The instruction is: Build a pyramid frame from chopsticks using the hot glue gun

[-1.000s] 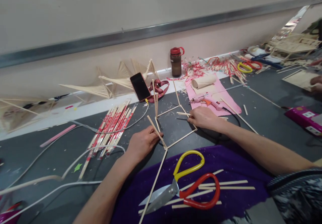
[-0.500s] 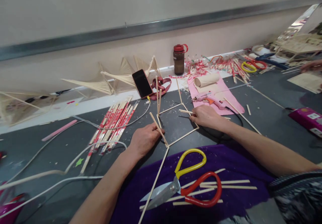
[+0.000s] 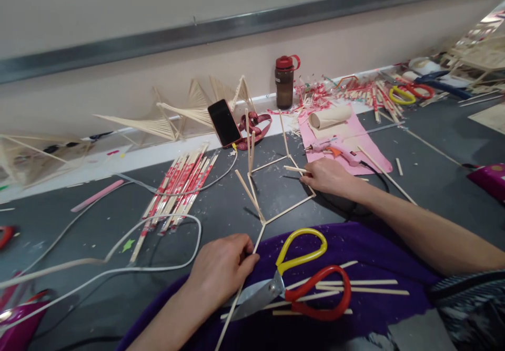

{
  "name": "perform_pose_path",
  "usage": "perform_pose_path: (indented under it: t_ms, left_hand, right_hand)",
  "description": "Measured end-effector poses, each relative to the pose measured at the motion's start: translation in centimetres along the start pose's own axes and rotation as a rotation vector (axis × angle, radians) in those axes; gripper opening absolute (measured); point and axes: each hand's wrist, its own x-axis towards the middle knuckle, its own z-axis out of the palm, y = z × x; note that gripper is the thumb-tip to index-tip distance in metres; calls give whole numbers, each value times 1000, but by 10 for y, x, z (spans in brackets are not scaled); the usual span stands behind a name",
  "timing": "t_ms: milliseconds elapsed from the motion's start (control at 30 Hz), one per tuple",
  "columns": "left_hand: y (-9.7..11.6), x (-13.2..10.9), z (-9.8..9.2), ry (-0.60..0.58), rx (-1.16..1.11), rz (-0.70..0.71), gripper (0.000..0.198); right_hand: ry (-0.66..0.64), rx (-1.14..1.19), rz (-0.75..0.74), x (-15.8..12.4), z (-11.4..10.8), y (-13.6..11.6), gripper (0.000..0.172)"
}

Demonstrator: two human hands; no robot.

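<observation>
A square frame of thin wooden sticks (image 3: 290, 210) lies on the dark floor, with upright sticks at its far corners. My right hand (image 3: 329, 177) rests on the frame's right side, fingers closed on a short wooden stick (image 3: 295, 169). My left hand (image 3: 223, 268) sits near my lap, fingers pinched on a long stick (image 3: 236, 296) that runs from the frame's near corner down across the purple cloth (image 3: 366, 248). Scissors with a yellow and a red handle (image 3: 294, 282) lie on the cloth just right of my left hand, among several loose sticks.
A bundle of red-wrapped chopsticks (image 3: 179, 190) lies left of the frame, with white cables (image 3: 118, 267) beside it. A phone (image 3: 223, 122), stick models, a brown bottle (image 3: 284, 81) and a pink sheet with a glue gun (image 3: 335, 150) lie along the wall.
My left hand has drawn back from the frame's left side toward my lap and now pinches the long stick lower down. My right hand has stayed on the frame.
</observation>
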Motion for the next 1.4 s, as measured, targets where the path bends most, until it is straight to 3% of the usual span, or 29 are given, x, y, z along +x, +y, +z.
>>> perform_pose_path:
  t_ms: [133, 267, 367, 500, 600, 800, 1400]
  left_hand:
    - [7, -6, 10, -2, -78, 106, 15]
    - [9, -3, 7, -28, -177, 199, 21]
    - [4, 10, 2, 72, -198, 160, 25]
    - [-4, 31, 3, 212, -108, 8, 19]
    - [-5, 39, 10, 232, -92, -29, 19]
    - [-6, 37, 20, 282, -140, 30, 21]
    - [-2, 38, 26, 345, -101, 29, 24]
  right_hand:
    - [-5, 0, -2, -1, 0, 0, 36]
    - [3, -3, -14, -1, 0, 0, 35]
    - [8, -1, -21, -1, 1, 1, 36]
    - [-9, -3, -23, -1, 1, 2, 37]
    - [-9, 4, -24, -1, 1, 2, 37]
    - [-19, 31, -38, -1, 1, 3, 37]
    - [12, 10, -29, -2, 1, 1, 36]
